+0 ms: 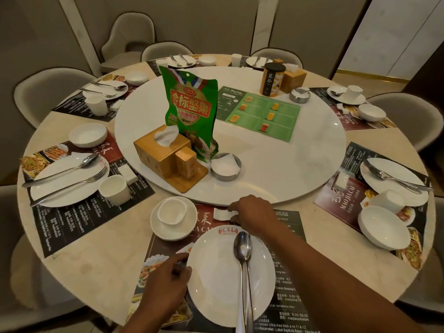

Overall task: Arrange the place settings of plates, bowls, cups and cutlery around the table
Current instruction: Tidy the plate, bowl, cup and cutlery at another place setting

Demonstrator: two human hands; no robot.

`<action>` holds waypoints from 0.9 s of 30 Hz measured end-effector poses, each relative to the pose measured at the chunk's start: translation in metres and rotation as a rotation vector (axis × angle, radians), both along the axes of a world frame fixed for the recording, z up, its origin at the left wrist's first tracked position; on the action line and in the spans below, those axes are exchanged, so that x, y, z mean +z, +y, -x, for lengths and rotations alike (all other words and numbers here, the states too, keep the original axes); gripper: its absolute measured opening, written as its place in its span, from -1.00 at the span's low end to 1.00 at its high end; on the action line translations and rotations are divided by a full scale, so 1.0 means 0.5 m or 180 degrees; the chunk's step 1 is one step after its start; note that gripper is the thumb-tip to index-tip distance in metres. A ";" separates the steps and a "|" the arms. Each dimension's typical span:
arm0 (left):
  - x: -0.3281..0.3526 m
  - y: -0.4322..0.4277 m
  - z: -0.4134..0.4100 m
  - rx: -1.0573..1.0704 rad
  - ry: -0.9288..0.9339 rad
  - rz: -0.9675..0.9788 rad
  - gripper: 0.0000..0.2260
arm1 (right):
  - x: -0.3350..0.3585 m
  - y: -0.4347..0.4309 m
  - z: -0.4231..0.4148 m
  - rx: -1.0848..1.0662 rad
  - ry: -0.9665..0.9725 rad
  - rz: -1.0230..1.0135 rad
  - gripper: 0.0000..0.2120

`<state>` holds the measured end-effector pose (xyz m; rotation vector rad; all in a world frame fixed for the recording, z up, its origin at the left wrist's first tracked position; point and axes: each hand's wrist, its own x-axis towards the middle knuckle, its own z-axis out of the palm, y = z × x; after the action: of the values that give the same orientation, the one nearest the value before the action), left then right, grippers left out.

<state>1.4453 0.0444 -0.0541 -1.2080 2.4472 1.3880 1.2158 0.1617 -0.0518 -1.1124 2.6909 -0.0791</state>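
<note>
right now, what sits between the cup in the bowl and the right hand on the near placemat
A small white rest lies there on the placemat, pinched by the right hand. The head view shows it.

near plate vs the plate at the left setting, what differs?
Cutlery: on the near plate the near spoon lies stacked on a second utensil, handles toward the person. On the left plate the left spoon and left fork lie apart, side by side.
Contact: the left hand grips the near plate's rim, and the right hand pinches a white rest beyond it. Nothing touches the left plate.
Shared: both white, round, on printed placemats.
</note>
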 end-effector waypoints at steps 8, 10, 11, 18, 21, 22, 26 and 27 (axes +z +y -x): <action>-0.002 -0.002 -0.001 0.0066 0.0015 0.0011 -0.76 | -0.007 0.021 0.003 -0.0092 -0.0094 -0.0002 -0.57; -0.002 0.000 -0.001 0.0131 0.0061 0.0084 -0.77 | -0.009 0.044 0.010 -0.0169 -0.0072 -0.0017 -0.57; -0.004 0.000 0.000 0.0159 0.0086 0.0173 -0.78 | -0.009 0.058 0.013 -0.0202 -0.0063 -0.0043 -0.57; 0.019 0.019 0.010 0.0376 0.0560 0.0729 -0.73 | -0.016 0.170 0.038 -0.0729 -0.0219 0.0136 -0.61; 0.038 0.029 0.018 0.0359 0.0727 0.0836 -0.70 | -0.020 0.203 0.042 -0.1044 -0.0306 0.0400 -0.60; 0.043 0.033 0.020 0.0346 0.0755 0.0844 -0.68 | -0.022 0.210 0.042 -0.1158 -0.0361 0.0508 -0.60; 0.057 0.042 0.024 0.0401 0.0797 0.0779 -0.68 | -0.029 0.222 0.031 -0.1481 -0.0597 0.1061 -0.50; 0.060 0.043 0.025 0.0406 0.0817 0.0776 -0.67 | -0.031 0.221 0.029 -0.1490 -0.0620 0.1141 -0.47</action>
<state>1.4330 0.0660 -0.0244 -1.3300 2.8312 1.3852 1.2015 0.2721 -0.0672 -0.4882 2.7576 -0.7298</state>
